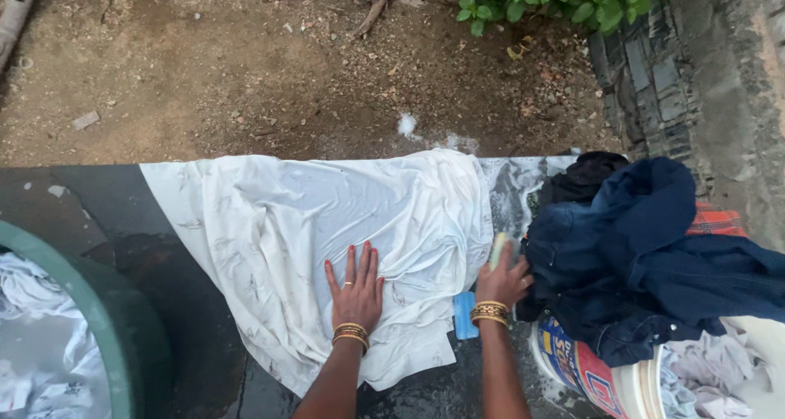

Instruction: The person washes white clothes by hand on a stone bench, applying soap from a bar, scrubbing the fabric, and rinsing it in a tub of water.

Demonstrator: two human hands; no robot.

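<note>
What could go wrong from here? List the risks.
1. The white cloth hangs over the slab edge beside bare dirt; it may slip off and get soiled.
2. The dark clothes piled on the bucket touch the wet cloth's side; dye might bleed.
3. The right hand grips a soap bar loosely; it could slide away.

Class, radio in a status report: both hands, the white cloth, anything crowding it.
Left hand flat on white cloth, fingers spread. Right hand gripping pale bar at cloth's edge. Dark clothes pile close on the right; green tub on the left.
</note>
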